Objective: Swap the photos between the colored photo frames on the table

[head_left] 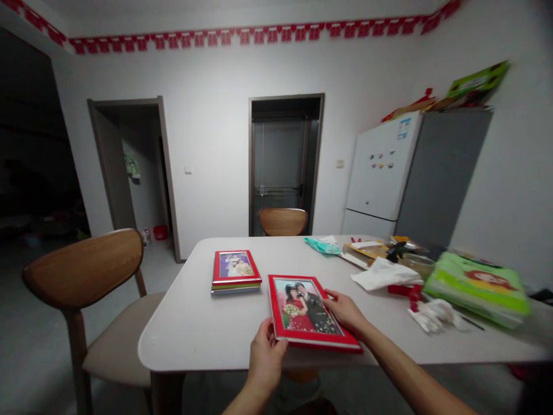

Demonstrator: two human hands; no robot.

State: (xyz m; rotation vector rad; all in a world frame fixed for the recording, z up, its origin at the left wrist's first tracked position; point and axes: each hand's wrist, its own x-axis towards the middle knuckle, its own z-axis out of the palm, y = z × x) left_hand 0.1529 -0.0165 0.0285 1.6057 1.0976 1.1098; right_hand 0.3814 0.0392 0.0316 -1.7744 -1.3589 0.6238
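A red picture frame [311, 314] with a photo of a couple lies at the table's near edge, its front side slightly raised. My left hand [265, 354] grips its lower left corner, thumb on the rim and fingers curled at the side. At the right edge, my right hand [344, 311] holds the same frame, the thumb near its top right. Its other fingers are partly hidden. Just left of it rests a stack of frames, with a second red picture frame [237, 267] on top showing another photo.
The white table [203, 334] carries a green tissue pack [477, 288], crumpled white tissues [436, 316], a teal packet [323, 246] and assorted items on the right. A wooden chair [86, 271] stands left, another chair [283, 222] behind. The fridge [382, 173] is back right.
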